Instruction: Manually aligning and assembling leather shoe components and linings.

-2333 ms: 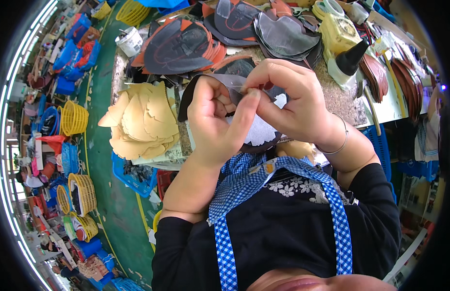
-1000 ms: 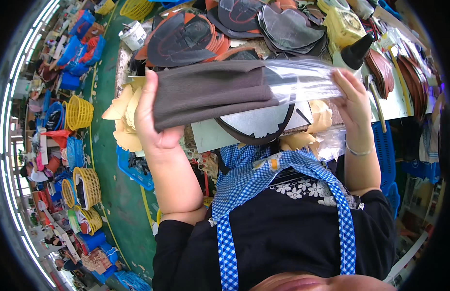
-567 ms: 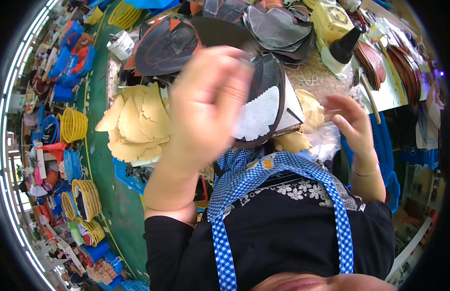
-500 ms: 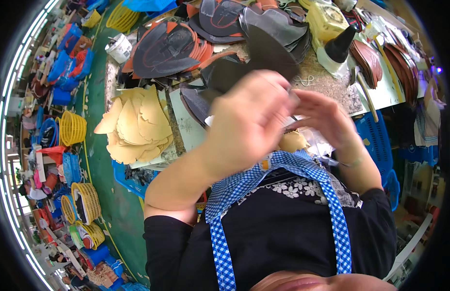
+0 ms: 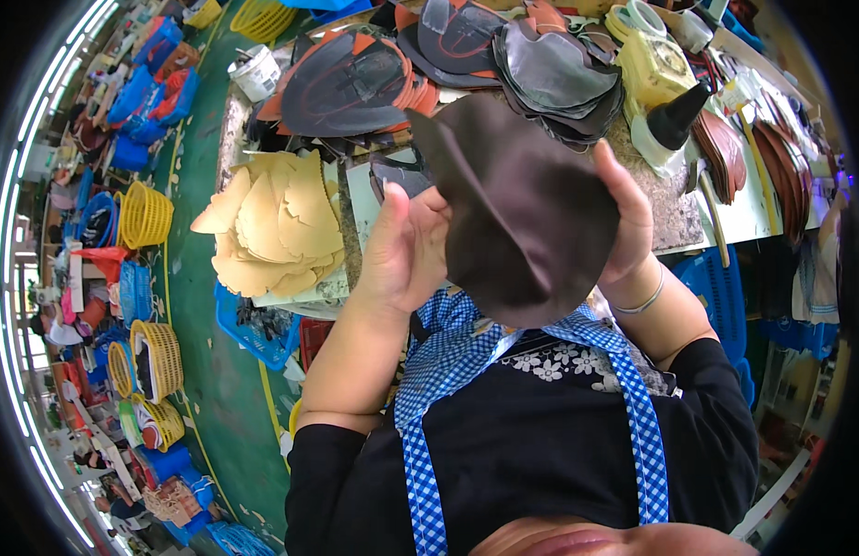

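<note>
A dark brown leather piece, curved with a pointed upper left corner and a crease down its middle, is held up in front of my body. My left hand supports its left edge, thumb raised and fingertips passing behind it. On the opposite edge my right hand grips it, thumb pointing up along the rim and the other fingers hidden behind the leather. Beyond it on the workbench lie a stack of black and orange cut pieces and a pile of glossy dark pieces.
Tan cut pieces are piled at the bench's left. A white tub stands at the far left corner. A black-nozzled bottle and brown leather pieces lie right. A blue basket sits below the bench's left edge.
The dark leather piece has come down toward me and now faces up between both hands. My left hand has moved left and down, away from my right hand.
</note>
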Action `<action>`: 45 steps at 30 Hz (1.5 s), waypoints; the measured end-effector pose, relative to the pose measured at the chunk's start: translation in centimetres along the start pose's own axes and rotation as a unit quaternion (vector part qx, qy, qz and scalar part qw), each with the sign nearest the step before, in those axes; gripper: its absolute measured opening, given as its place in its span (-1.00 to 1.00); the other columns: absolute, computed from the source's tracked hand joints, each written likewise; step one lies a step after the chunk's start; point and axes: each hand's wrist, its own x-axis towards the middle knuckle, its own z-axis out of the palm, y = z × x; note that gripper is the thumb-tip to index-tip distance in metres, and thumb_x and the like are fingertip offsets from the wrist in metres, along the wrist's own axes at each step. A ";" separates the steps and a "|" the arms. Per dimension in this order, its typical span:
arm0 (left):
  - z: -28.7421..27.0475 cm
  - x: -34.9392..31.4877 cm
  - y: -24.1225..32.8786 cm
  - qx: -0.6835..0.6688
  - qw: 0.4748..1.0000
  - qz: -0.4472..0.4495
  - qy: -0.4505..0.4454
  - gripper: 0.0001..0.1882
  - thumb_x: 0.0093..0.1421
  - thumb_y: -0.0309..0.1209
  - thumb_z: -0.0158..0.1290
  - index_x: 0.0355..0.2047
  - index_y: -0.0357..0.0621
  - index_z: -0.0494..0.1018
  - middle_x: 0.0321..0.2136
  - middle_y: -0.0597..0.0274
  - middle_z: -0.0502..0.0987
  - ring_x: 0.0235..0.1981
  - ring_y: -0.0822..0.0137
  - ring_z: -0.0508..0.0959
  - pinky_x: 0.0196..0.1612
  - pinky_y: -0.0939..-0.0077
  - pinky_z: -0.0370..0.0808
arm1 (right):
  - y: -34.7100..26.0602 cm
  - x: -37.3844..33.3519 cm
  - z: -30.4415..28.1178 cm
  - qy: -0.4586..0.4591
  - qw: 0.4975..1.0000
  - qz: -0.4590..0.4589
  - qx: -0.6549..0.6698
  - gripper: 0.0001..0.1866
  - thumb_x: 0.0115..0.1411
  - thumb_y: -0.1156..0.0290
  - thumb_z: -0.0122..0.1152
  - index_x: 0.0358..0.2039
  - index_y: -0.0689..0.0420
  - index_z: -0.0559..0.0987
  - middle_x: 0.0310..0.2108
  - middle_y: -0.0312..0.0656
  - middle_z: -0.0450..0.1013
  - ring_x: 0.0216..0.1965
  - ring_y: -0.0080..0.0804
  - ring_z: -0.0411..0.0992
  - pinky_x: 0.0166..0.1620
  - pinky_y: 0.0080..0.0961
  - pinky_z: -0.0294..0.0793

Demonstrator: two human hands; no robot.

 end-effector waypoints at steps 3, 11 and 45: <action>-0.1 0.2 0.5 0.046 0.994 0.097 0.036 -0.67 0.29 -0.32 -0.02 -0.01 -0.24 0.37 -0.09 0.12 0.51 -0.11 0.26 0.55 0.00 0.37 0.48 | 0.9 -0.1 0.1 0.085 0.995 0.016 -0.039 -0.35 0.30 -0.06 -0.13 0.15 0.26 0.29 0.13 0.01 0.30 0.13 -0.15 0.31 0.21 -0.21 0.25; -0.7 -0.9 0.3 0.206 0.912 0.333 0.121 -0.79 0.27 -0.54 -0.05 -0.08 -0.23 0.35 -0.15 0.18 0.50 -0.13 0.41 0.51 -0.02 0.46 0.45 | 0.7 -1.5 -1.7 0.045 0.986 -0.066 -0.145 -0.27 0.28 -0.07 -0.12 0.21 0.31 0.18 0.18 0.03 0.24 0.19 -0.15 0.25 0.24 -0.20 0.18; -7.5 1.1 2.0 0.673 0.665 0.207 0.249 -0.72 0.03 -0.39 0.25 -0.52 -0.20 0.33 -0.73 0.32 0.32 -0.72 0.47 0.25 -0.61 0.52 0.23 | -2.9 4.6 -4.3 -0.043 0.532 -0.128 -0.836 -0.32 -0.21 0.44 0.44 0.02 0.23 0.46 0.07 0.04 0.33 0.05 -0.05 0.37 0.09 -0.33 0.36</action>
